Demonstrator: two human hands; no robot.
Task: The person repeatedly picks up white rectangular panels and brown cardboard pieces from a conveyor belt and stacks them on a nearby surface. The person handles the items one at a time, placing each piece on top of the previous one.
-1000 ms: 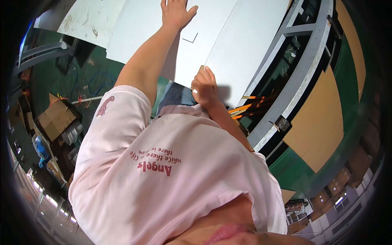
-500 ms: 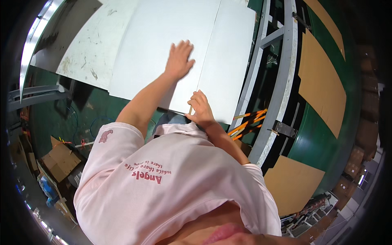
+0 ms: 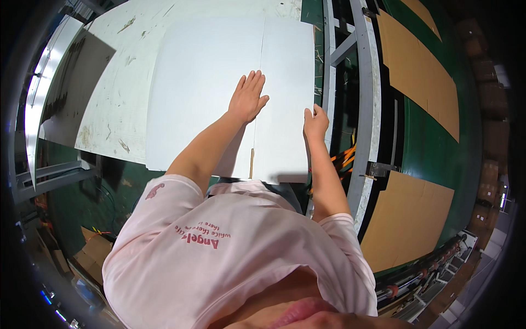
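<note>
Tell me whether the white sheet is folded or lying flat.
Flat. The white sheet lies spread on the table, a crease line unfolded; the left hand presses on it, the right hand grips its edge.

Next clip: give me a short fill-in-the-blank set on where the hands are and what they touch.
1. The left hand lies flat, palm down, on the large ____ sheet.
2. The right hand holds that sheet at its ____ edge.
3. Brown ____ sheets lie on the green floor to the right.

Missing words: white; right; cardboard
</note>
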